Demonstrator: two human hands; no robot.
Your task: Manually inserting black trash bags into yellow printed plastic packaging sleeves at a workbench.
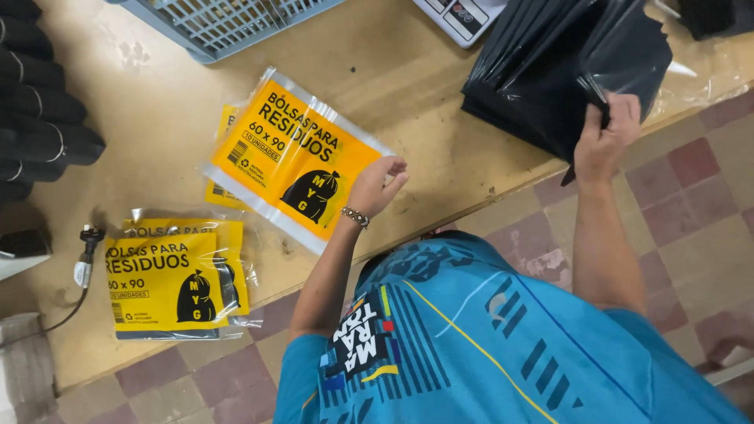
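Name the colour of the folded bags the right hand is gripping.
Black, glossy plastic bags; head view, right hand.

Floor (667, 196): square tiles in worn reddish-brown and pale grey, laid checkerwise, scuffed.
Table (408, 86): bare tan wood, scratched and stained, front edge running aslant across the view.
Basket (228, 23): grey-blue plastic lattice, at the table's far edge.
Cable (82, 263): dark plug and cord, lying near the left end.
Light: even, soft, indoor; faint shadows only.
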